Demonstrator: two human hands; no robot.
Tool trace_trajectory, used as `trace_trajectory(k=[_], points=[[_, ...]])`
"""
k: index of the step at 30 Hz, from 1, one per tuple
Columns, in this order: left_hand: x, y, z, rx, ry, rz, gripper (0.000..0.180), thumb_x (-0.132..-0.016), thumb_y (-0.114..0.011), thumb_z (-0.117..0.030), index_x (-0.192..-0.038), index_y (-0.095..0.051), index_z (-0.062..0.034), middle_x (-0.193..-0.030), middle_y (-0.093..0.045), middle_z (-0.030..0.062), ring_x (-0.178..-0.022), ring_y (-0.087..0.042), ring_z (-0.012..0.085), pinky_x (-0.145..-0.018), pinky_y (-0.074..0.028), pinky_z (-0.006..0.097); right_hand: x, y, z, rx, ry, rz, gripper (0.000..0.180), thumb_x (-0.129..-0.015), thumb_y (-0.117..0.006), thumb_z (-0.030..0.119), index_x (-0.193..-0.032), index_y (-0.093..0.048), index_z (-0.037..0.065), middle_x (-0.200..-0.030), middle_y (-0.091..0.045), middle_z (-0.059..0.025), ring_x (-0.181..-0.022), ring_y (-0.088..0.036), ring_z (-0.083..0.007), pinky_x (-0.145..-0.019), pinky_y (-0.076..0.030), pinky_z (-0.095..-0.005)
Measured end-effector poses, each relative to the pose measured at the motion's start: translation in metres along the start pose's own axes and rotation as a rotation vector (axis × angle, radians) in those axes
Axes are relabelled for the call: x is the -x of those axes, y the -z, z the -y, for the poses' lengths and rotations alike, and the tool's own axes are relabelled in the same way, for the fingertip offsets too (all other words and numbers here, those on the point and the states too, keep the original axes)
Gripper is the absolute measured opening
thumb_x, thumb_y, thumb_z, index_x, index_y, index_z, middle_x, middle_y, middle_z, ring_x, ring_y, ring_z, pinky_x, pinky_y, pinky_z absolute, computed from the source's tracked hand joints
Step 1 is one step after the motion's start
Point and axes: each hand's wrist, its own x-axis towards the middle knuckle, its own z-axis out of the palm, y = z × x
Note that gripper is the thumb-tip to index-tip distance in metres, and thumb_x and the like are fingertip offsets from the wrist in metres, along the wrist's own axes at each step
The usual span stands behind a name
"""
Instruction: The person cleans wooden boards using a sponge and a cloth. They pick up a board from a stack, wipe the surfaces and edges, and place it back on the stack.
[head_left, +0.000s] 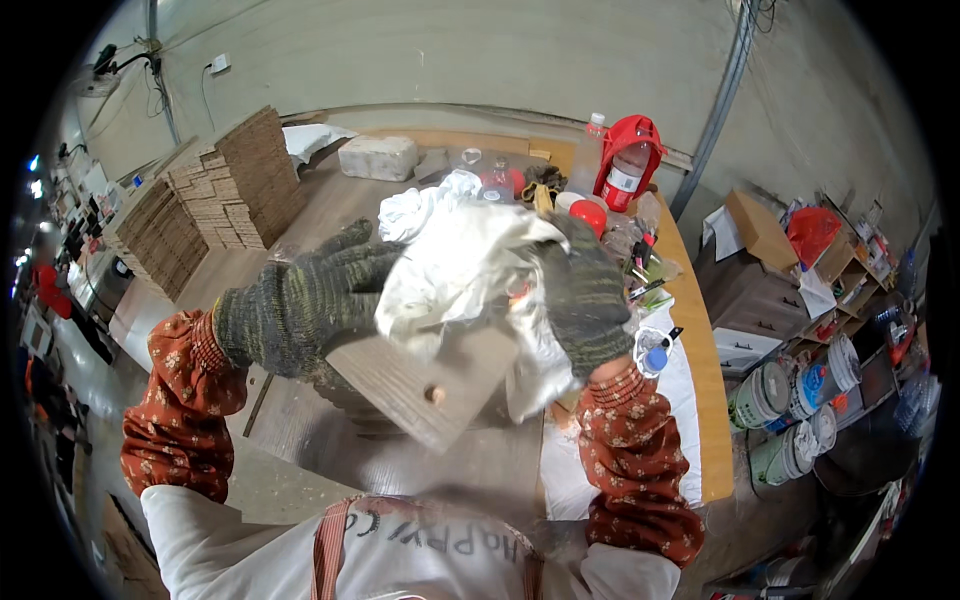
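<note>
Both my hands wear dark green-grey knitted gloves. A small wood-grain board (pixel 428 388) with a round hole near its corner is tilted between them, partly covered by a crumpled white cloth (pixel 465 262). My left hand (pixel 305 295) is at the board's left side and appears to grip its edge, though some fingers are hidden beneath. My right hand (pixel 588 300), slightly blurred, is closed on the cloth over the board's right side. Beneath the held board, more boards (pixel 362 408) show in part. Another white rag (pixel 425 205) lies just beyond the cloth.
Tall stacks of small boards (pixel 238 182) stand on the table's far left. A whitish block (pixel 378 158) lies at the back. Bottles, including one in a red bag (pixel 630 165), and loose small items crowd the right side. Buckets (pixel 762 395) and a cabinet (pixel 745 290) stand beyond the table's right edge.
</note>
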Motion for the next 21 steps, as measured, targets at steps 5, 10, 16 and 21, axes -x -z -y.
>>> trace_trajectory(k=[5,10,16,21], points=[[0.048,0.045,-0.053,-0.298,0.123,0.05,0.079,-0.079,-0.066,-0.055,-0.144,-0.043,-0.0168,-0.15,-0.034,0.0189,-0.142,-0.028,0.0317,-0.115,-0.017,0.053,0.045,-0.004,-0.02,0.371,0.004,-0.183,0.039,-0.091,-0.055,0.004,-0.13,-0.051,0.0,-0.128,-0.053,-0.0197,-0.117,-0.054,-0.0307,-0.1,-0.044,-0.0411],[0.043,-0.003,-0.12,-0.64,0.104,-0.222,0.061,-0.08,-0.064,-0.041,-0.132,-0.054,-0.0102,-0.131,-0.055,0.0169,-0.118,-0.056,0.0318,-0.098,-0.045,0.047,0.046,-0.003,-0.046,0.128,-0.115,-0.214,0.041,-0.095,-0.048,0.009,-0.135,-0.044,-0.001,-0.135,-0.051,-0.0153,-0.117,-0.055,-0.0217,-0.099,-0.044,-0.0332],[0.05,-0.007,-0.113,-0.532,-0.108,-0.269,0.034,-0.082,-0.059,-0.017,-0.114,-0.066,-0.0065,-0.12,-0.062,0.0149,-0.107,-0.062,0.0321,-0.088,-0.054,0.044,0.034,0.006,-0.054,-0.503,-0.435,-0.471,0.027,-0.099,-0.051,0.017,-0.117,-0.055,-0.003,-0.101,-0.062,-0.0108,-0.092,-0.06,-0.0169,-0.082,-0.049,-0.0295],[0.091,0.004,-0.09,-0.333,0.071,-0.278,0.036,-0.083,-0.064,-0.025,-0.115,-0.065,-0.0082,-0.123,-0.061,0.0135,-0.114,-0.059,0.0333,-0.097,-0.047,0.05,0.075,0.01,-0.12,-1.8,-0.499,-0.506,0.046,-0.101,-0.038,0.027,-0.139,-0.039,0.002,-0.138,-0.048,-0.015,-0.121,-0.051,-0.0203,-0.097,-0.043,-0.0314]])
